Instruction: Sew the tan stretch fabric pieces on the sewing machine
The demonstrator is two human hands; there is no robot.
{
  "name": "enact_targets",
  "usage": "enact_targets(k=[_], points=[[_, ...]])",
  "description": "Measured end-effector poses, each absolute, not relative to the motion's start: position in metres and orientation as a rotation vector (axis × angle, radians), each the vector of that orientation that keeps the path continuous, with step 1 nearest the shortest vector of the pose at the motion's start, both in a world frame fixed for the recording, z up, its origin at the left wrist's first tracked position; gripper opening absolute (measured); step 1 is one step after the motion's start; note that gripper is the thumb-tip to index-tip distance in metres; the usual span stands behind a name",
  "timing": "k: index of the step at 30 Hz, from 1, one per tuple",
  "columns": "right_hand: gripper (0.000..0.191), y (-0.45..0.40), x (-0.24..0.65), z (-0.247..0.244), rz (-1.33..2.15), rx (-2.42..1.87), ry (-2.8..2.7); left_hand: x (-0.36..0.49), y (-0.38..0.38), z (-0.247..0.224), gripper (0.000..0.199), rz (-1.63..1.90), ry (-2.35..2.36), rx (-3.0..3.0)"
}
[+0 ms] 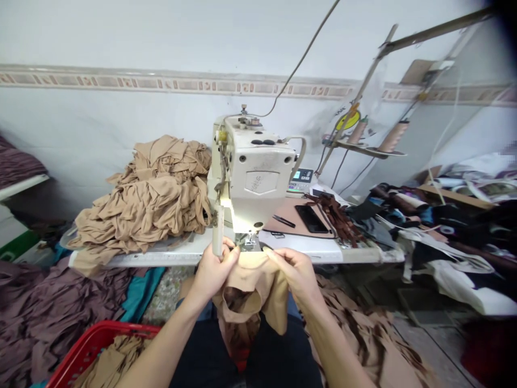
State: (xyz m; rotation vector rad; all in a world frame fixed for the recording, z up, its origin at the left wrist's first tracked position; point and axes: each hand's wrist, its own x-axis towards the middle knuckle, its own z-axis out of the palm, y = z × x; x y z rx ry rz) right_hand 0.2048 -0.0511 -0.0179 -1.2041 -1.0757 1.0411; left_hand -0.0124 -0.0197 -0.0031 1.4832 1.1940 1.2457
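Observation:
A tan garment (pixel 248 283) hangs from both hands over the lap, its upper edge stretched between them just in front of the needle area of a white sewing machine (pixel 262 172). My left hand (pixel 216 269) pinches the left end of that edge, beside the machine's needle plate. At the right end, my right hand (pixel 293 269) grips the same edge between thumb and fingers. An opening in the garment shows a darker brown inside. The machine's lamp lights the needle area.
Tan fabric (pixel 153 194) is piled left of the machine. Right of it lie black snips (pixel 284 221), a phone (pixel 311 219) and brown strips (pixel 335 215). A red basket (pixel 84 350) stands at lower left. Thread cones (pixel 393 137) sit on a stand at upper right.

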Motion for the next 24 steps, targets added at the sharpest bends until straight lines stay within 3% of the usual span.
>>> enact_targets(k=[13, 20, 24], points=[[0.053, -0.047, 0.211, -0.034, 0.856, -1.296, -1.175, 0.006, -0.001, -0.026, 0.032, 1.373, 1.056, 1.307], [0.069, -0.101, 0.233, -0.096, 1.135, -1.431, -1.061, -0.033, 0.0, -0.046, 0.031, 1.327, 1.122, 1.196], [0.065, -0.125, 0.244, -0.125, 1.293, -1.421, -0.739, -0.053, 0.023, -0.047, 0.051, 1.4, 1.084, 0.938]])
